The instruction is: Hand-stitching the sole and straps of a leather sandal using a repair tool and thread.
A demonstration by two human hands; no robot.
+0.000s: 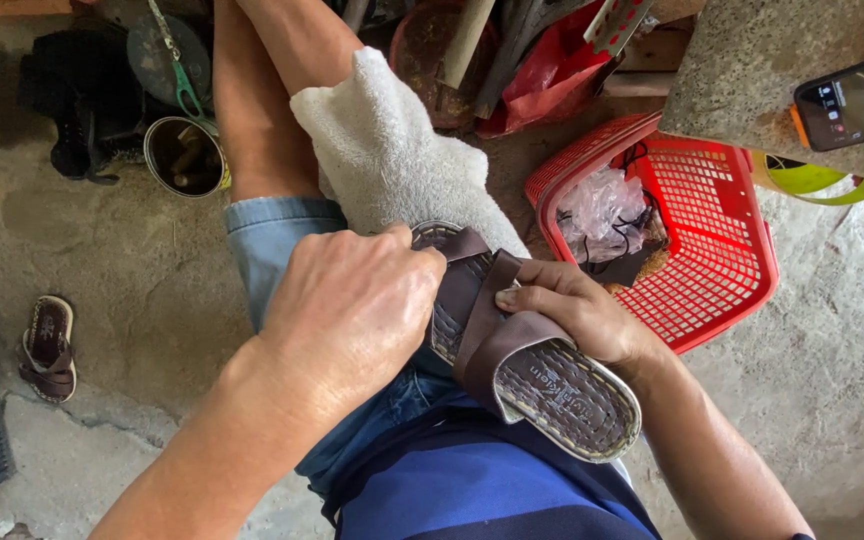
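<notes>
- The brown sandal point(512, 350) lies across the person's lap, on the denim shorts point(282, 240), sole side down and footbed up, its toe end toward the knees and its heel end near the blue shirt point(482, 490).
- It sits between the 2 hands: the left hand point(352, 310) covers its left edge, the right hand point(577, 310) lies on its right side.
- A white towel point(392, 150) is draped over the right knee, just beyond the sandal's toe end and touching it.
- A red plastic basket point(722, 270) stands on the concrete floor to the right, holding a crumpled clear bag point(602, 200).
- A 2nd brown sandal point(49, 347) lies on the floor at far left, well apart; an open tin can point(184, 155) stands beside the left leg.
- A phone point(857, 98) rests on a stone ledge at upper right.
- The left hand is curled shut, fingers pressed down on the sandal's edge by the strap point(482, 300).
- The right hand is closed on the strap, thumb on top of it, fingers tucked under.
</notes>
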